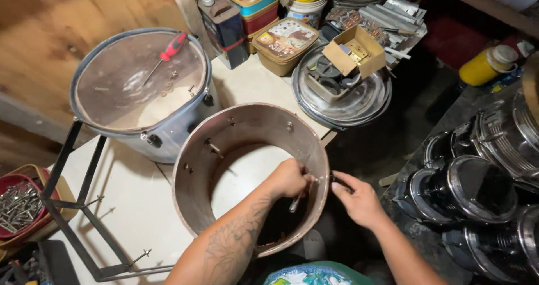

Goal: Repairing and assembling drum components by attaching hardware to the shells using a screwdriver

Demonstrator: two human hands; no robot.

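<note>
An open brown drum shell (247, 122) stands on the white table (135, 206), with bolts sticking through its wall. My left hand (289, 178) reaches down inside the shell at its right wall and is shut on a metal tool (296, 202). My right hand (356, 198) is outside the same wall, fingers pinched on a small dark fitting (337, 179) against the shell.
A second drum (140, 88) with a skin lies behind, a red-handled screwdriver (167, 52) and screws on it. A black metal frame (84, 206) lies at left beside a basket of bolts (19, 206). Tins, a cardboard box (353, 52) and hoops are behind; finished chrome drums (483, 178) stand right.
</note>
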